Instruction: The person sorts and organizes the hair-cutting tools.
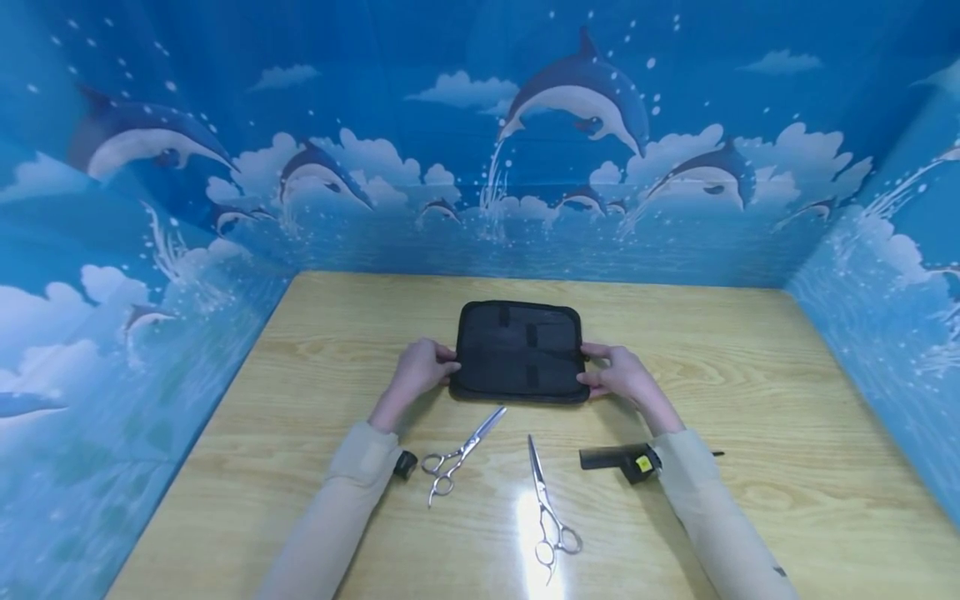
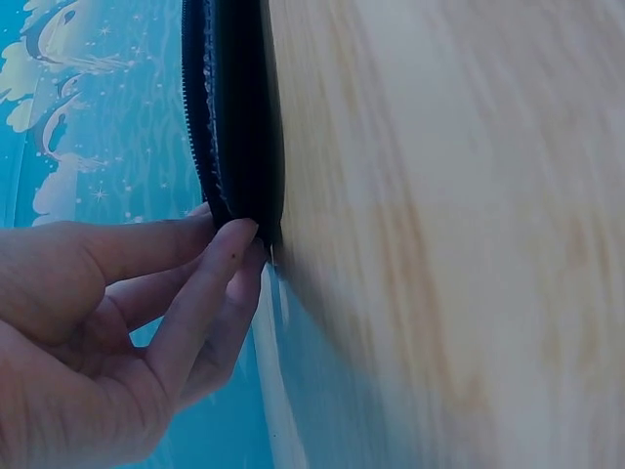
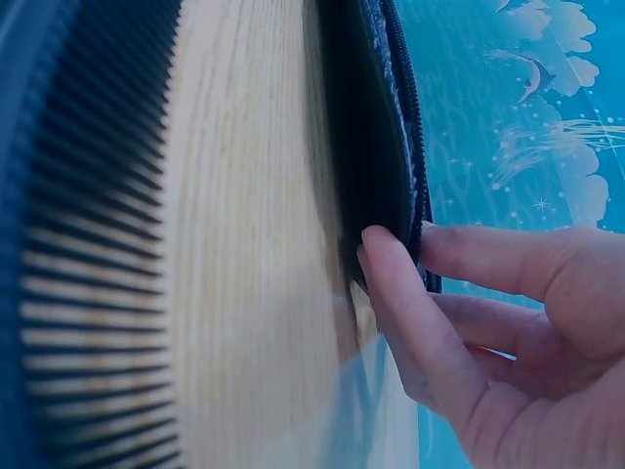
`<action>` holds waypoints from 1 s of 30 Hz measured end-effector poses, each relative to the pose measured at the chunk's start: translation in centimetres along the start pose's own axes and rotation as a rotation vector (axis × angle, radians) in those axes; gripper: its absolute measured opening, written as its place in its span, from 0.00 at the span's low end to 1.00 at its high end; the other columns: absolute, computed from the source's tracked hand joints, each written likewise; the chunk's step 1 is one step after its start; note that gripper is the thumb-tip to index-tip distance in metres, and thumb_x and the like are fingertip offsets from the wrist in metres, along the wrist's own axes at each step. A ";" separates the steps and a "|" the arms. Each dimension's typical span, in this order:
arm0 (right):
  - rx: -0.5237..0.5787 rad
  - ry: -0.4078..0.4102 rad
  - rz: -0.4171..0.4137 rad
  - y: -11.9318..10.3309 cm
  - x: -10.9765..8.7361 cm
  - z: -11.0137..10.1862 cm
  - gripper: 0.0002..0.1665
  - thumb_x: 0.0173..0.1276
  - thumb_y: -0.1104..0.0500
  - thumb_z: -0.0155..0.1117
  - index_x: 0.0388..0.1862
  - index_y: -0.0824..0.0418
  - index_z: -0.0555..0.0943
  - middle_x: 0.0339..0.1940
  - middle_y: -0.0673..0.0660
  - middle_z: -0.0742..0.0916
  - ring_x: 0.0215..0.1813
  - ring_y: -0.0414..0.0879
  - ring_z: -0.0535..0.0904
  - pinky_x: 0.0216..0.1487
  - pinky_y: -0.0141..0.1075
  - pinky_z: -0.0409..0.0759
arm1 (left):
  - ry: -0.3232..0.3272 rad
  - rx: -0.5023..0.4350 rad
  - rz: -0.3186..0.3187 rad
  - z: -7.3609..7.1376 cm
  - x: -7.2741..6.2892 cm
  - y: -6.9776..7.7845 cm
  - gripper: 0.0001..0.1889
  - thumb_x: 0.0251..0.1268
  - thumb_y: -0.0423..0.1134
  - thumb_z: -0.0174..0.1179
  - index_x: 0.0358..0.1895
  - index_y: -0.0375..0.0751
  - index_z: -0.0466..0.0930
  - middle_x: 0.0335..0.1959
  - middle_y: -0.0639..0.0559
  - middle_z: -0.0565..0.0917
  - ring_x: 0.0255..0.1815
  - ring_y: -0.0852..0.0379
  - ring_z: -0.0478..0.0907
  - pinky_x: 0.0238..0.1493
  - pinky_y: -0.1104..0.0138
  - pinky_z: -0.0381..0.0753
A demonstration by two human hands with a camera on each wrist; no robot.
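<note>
A black zippered case (image 1: pixel 519 354) lies toward the back of the table, with small dark loops on its face. My left hand (image 1: pixel 424 367) pinches its left edge between thumb and fingers; in the left wrist view that hand (image 2: pixel 146 322) grips the zip-lined rim. At the opposite edge, my right hand (image 1: pixel 617 372) pinches the case the same way, and the right wrist view shows its fingers (image 3: pixel 420 322) on the rim. Thinning scissors (image 1: pixel 467 450) and a second pair of scissors (image 1: pixel 546 508) lie in front of the case. Whatever lies under the case is hidden.
A black comb (image 1: pixel 606 457) lies below my right wrist, its teeth (image 3: pixel 98 293) large in the right wrist view. The wooden table (image 1: pixel 757 375) is bounded by blue dolphin-printed curtains (image 1: pixel 465 167) at the back and sides.
</note>
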State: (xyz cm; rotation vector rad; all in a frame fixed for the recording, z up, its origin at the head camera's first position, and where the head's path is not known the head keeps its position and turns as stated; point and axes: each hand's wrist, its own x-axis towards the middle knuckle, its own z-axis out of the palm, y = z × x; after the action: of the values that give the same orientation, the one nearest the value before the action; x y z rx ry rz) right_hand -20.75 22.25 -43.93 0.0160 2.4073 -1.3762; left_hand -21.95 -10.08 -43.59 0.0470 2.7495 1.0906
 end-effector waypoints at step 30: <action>-0.004 0.001 -0.001 0.6 -0.8 -0.4 0.39 0.71 0.69 0.64 0.77 0.71 0.61 0.76 0.79 0.60 0.31 0.46 0.88 0.39 0.36 0.88 | -0.011 -0.031 0.003 0.9 -0.7 0.4 0.14 0.65 0.33 0.68 0.53 0.33 0.85 0.50 0.38 0.88 0.29 0.56 0.87 0.33 0.70 0.85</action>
State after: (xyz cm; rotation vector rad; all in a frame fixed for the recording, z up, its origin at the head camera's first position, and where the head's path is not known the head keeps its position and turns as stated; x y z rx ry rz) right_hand -19.97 23.04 -43.98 0.0143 2.4118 -1.3722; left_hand -21.10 -9.23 -43.84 0.0527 2.7234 1.1301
